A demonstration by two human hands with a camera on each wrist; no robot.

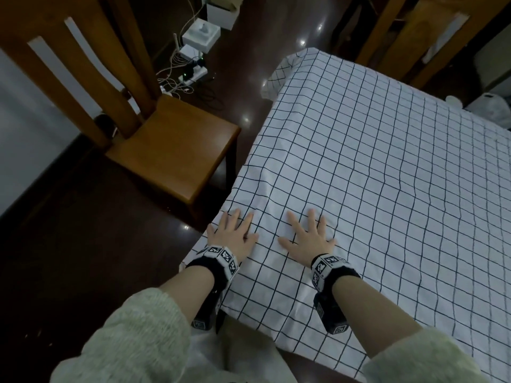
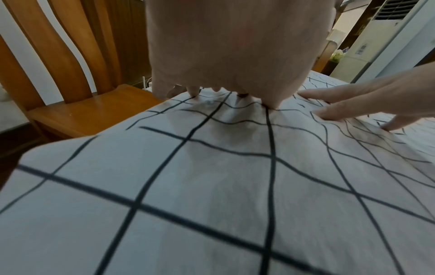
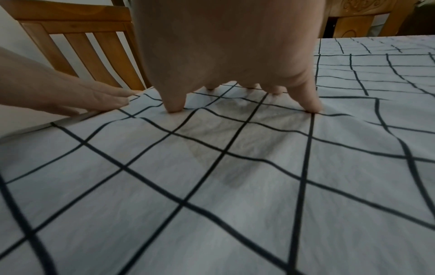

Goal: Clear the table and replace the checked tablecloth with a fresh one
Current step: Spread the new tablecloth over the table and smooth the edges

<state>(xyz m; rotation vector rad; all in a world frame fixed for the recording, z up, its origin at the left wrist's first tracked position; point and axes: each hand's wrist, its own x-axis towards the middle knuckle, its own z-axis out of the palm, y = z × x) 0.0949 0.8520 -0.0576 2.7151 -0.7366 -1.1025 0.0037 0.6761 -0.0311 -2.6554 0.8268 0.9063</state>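
A white tablecloth with a black grid point(image 1: 373, 175) covers the whole table, with slight wrinkles near my hands. My left hand point(image 1: 233, 236) lies flat near the table's left edge, fingers spread and pressing the cloth point(image 2: 212, 186). My right hand point(image 1: 307, 239) presses flat a little to its right, fingers splayed on the cloth point(image 3: 235, 176). In the wrist views the fingertips point(image 3: 174, 108) dent the fabric. Neither hand holds anything.
A wooden chair point(image 1: 166, 150) stands just left of the table. Cables, a power strip and white boxes point(image 1: 193, 59) lie on the dark floor beyond it. More wooden chairs point(image 1: 414, 37) stand at the far side. A white bag point(image 1: 495, 106) sits at the right.
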